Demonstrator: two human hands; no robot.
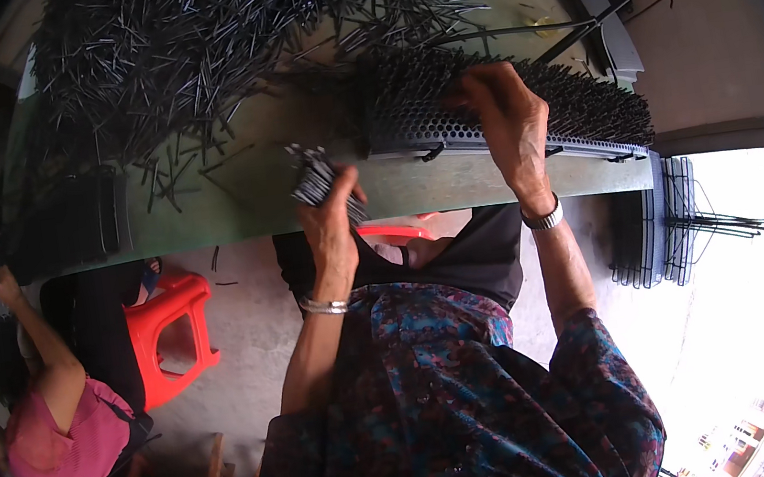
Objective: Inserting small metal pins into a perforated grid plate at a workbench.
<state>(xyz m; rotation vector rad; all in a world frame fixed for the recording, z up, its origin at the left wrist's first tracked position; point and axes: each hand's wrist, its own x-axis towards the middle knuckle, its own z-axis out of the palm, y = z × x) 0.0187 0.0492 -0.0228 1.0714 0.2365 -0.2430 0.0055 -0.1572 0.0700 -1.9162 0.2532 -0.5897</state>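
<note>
In the left of two hands (330,224) (513,120), one bundle of dark rods (314,182)

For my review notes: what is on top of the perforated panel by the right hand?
Many thin dark rods bristle close together along the perforated panel, behind its front holes. The right hand covers some; the surface beneath the rods cannot be seen.
</note>
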